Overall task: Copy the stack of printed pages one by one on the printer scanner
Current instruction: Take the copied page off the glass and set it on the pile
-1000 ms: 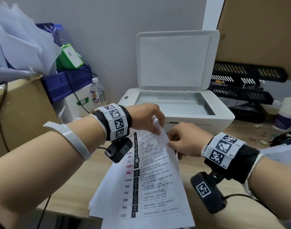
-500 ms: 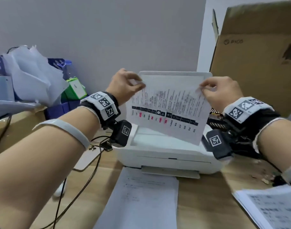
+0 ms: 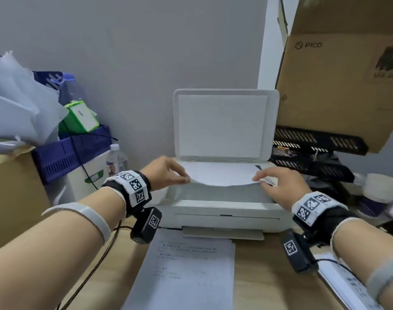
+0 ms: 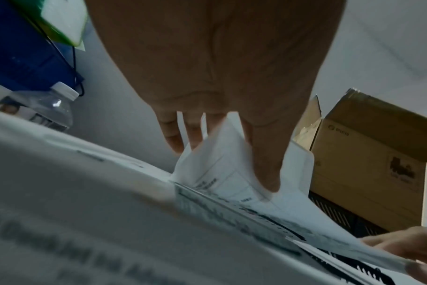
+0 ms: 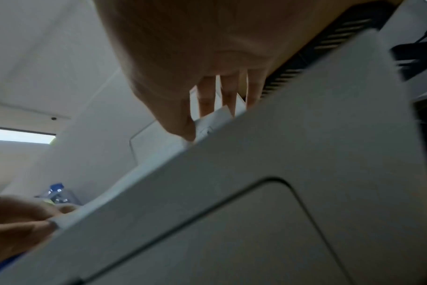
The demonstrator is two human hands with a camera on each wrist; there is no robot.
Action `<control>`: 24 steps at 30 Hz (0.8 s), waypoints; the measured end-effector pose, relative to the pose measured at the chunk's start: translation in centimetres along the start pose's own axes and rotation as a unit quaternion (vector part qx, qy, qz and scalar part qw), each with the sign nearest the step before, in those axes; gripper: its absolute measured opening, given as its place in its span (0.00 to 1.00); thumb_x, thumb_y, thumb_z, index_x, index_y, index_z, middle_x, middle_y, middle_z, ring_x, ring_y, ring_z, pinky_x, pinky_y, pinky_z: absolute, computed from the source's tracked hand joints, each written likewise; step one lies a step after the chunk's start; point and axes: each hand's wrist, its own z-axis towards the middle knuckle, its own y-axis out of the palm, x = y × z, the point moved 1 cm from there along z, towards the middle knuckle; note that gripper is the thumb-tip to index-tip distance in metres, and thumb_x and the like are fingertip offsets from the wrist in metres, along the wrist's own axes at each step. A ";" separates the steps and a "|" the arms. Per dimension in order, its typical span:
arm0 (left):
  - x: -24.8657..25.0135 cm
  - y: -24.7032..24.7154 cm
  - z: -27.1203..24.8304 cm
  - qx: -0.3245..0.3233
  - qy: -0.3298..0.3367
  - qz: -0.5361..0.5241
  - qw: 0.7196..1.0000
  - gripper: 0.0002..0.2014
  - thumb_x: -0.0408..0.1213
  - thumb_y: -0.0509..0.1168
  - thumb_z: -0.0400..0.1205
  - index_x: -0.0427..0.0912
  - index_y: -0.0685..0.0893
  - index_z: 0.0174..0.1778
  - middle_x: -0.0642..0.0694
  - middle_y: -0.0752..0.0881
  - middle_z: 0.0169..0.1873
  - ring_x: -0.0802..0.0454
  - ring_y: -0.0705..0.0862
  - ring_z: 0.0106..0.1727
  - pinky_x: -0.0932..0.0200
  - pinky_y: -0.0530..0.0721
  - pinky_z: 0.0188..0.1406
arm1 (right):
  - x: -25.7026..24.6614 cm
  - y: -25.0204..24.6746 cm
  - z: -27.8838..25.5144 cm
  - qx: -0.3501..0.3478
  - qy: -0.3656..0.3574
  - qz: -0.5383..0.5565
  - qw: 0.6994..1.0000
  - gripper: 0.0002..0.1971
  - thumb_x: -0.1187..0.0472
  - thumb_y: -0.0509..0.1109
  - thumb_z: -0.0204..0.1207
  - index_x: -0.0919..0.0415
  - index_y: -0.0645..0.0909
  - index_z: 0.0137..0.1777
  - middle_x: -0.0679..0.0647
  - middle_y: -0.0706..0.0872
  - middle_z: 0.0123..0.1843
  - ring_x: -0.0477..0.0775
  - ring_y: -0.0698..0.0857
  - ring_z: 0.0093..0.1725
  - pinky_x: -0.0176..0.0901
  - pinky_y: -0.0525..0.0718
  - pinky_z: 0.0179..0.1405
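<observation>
So both hands were on one sheet of paper [image 3: 222,175] that was lying printed side down over the glass of the printer [image 3: 222,211], with the lid [image 3: 224,124] flipped straight up behind it. The left hand [image 3: 166,173] had the sheet's near left corner pinched between thumb and fingers, and the left wrist view showed that corner curled up between them, with black print on the underside. The right hand [image 3: 280,184] was pinching the near right corner the same way, thumb under and fingers on top, and a bit of that corner was folded so some print showed. The front edge of the sheet sagged in a curve between the two hands, so it wasn't fully flat on the glass. The stack of pages [image 3: 186,271] was sitting on the wooden bench [image 3: 258,276] right in front of the printer's output tray, text side up, between the two forearms. Another pile of printed sheets [image 3: 345,285] lay at the right edge of the bench under the right forearm. Off to the left there was a water bottle [image 3: 116,159] next to the printer, and a big cardboard box [image 3: 338,74] sat up on black trays [image 3: 314,153] on the right.
</observation>
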 end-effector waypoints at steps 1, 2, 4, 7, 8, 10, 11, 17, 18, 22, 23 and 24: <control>-0.1 0.3 0.0 -0.024 -0.010 0.002 1.000 0.08 0.51 0.77 0.75 0.53 0.95 0.43 0.57 0.91 0.49 0.63 0.87 0.52 0.62 0.79 0.55 | 0.5 0.5 -0.4 -0.030 0.010 -0.009 0.999 0.14 0.60 0.69 0.77 0.37 0.87 0.48 0.44 0.88 0.61 0.43 0.86 0.43 0.36 0.81 0.44; 0.0 0.4 -0.1 -0.047 -0.024 0.004 0.999 0.10 0.55 0.76 0.75 0.54 0.94 0.44 0.58 0.91 0.49 0.64 0.87 0.52 0.64 0.79 0.55 | 1.0 1.0 -0.6 -0.057 0.020 -0.016 0.998 0.13 0.58 0.68 0.78 0.36 0.86 0.53 0.43 0.86 0.65 0.44 0.86 0.49 0.36 0.81 0.48; 0.1 0.6 0.0 -0.085 -0.066 0.012 0.994 0.17 0.63 0.70 0.75 0.56 0.93 0.49 0.60 0.91 0.50 0.64 0.86 0.54 0.64 0.81 0.58 | 1.4 1.3 -1.0 -0.093 0.040 -0.007 0.995 0.12 0.50 0.67 0.82 0.37 0.84 0.62 0.40 0.82 0.72 0.44 0.82 0.66 0.36 0.76 0.63; 0.2 0.8 0.4 -0.099 -0.086 0.046 0.990 0.20 0.64 0.65 0.79 0.57 0.90 0.57 0.58 0.89 0.56 0.58 0.85 0.59 0.59 0.79 0.64 | 1.7 1.4 -0.9 -0.117 0.047 -0.030 0.992 0.17 0.46 0.62 0.85 0.42 0.81 0.70 0.41 0.78 0.76 0.44 0.76 0.74 0.38 0.70 0.72; 0.2 0.9 0.5 -0.102 -0.080 0.065 0.989 0.17 0.60 0.65 0.81 0.58 0.89 0.60 0.57 0.88 0.58 0.57 0.84 0.61 0.59 0.78 0.63 | 1.8 1.5 -0.9 -0.119 0.039 -0.054 0.991 0.17 0.46 0.61 0.85 0.43 0.81 0.71 0.42 0.78 0.76 0.45 0.75 0.75 0.42 0.70 0.75; 0.4 1.2 0.5 -0.117 -0.069 0.098 0.986 0.14 0.55 0.65 0.83 0.60 0.88 0.61 0.55 0.87 0.59 0.55 0.83 0.62 0.60 0.77 0.63 | 1.9 1.6 -1.0 -0.106 0.017 -0.099 0.989 0.18 0.45 0.59 0.85 0.44 0.82 0.70 0.43 0.80 0.73 0.45 0.76 0.73 0.47 0.73 0.75; 0.5 1.3 0.5 -0.124 -0.070 0.106 0.984 0.12 0.53 0.65 0.83 0.61 0.88 0.61 0.55 0.87 0.59 0.55 0.83 0.62 0.60 0.77 0.63 | 2.0 1.6 -1.2 -0.097 0.008 -0.110 0.989 0.18 0.45 0.59 0.85 0.44 0.82 0.69 0.43 0.82 0.71 0.45 0.77 0.71 0.48 0.74 0.73; 0.4 1.5 0.7 -0.134 -0.091 0.083 0.983 0.11 0.52 0.67 0.82 0.64 0.90 0.57 0.63 0.88 0.59 0.61 0.82 0.63 0.60 0.76 0.69 | 2.4 1.6 -1.8 -0.068 -0.014 -0.099 0.993 0.16 0.48 0.63 0.84 0.46 0.85 0.67 0.44 0.83 0.64 0.45 0.79 0.66 0.40 0.75 0.65; 0.4 1.5 0.8 -0.130 -0.099 0.072 0.984 0.10 0.51 0.68 0.82 0.63 0.90 0.57 0.63 0.88 0.58 0.62 0.82 0.62 0.61 0.77 0.68 | 2.4 1.6 -1.8 -0.063 -0.014 -0.096 0.993 0.15 0.49 0.64 0.83 0.47 0.86 0.66 0.44 0.83 0.64 0.45 0.79 0.65 0.38 0.74 0.64; 0.5 1.5 0.7 -0.125 -0.108 0.062 0.984 0.10 0.48 0.68 0.83 0.61 0.90 0.58 0.63 0.89 0.57 0.63 0.83 0.61 0.64 0.77 0.66 | 2.4 1.6 -2.0 -0.054 -0.009 -0.081 0.995 0.15 0.50 0.65 0.83 0.48 0.87 0.65 0.44 0.84 0.62 0.44 0.80 0.63 0.36 0.73 0.61; 0.5 1.5 0.7 -0.128 -0.109 0.062 0.984 0.10 0.49 0.67 0.83 0.62 0.90 0.58 0.64 0.88 0.57 0.63 0.83 0.61 0.64 0.77 0.66 | 2.5 1.6 -2.0 -0.052 -0.009 -0.079 0.995 0.14 0.50 0.65 0.83 0.48 0.87 0.64 0.44 0.84 0.63 0.44 0.80 0.63 0.37 0.73 0.61; 0.5 1.4 0.7 -0.133 -0.110 0.061 0.983 0.11 0.49 0.67 0.83 0.62 0.90 0.58 0.64 0.88 0.58 0.64 0.82 0.62 0.64 0.76 0.66 | 2.5 1.6 -2.0 -0.050 -0.009 -0.078 0.996 0.14 0.50 0.65 0.83 0.48 0.87 0.64 0.44 0.84 0.63 0.44 0.79 0.64 0.38 0.74 0.62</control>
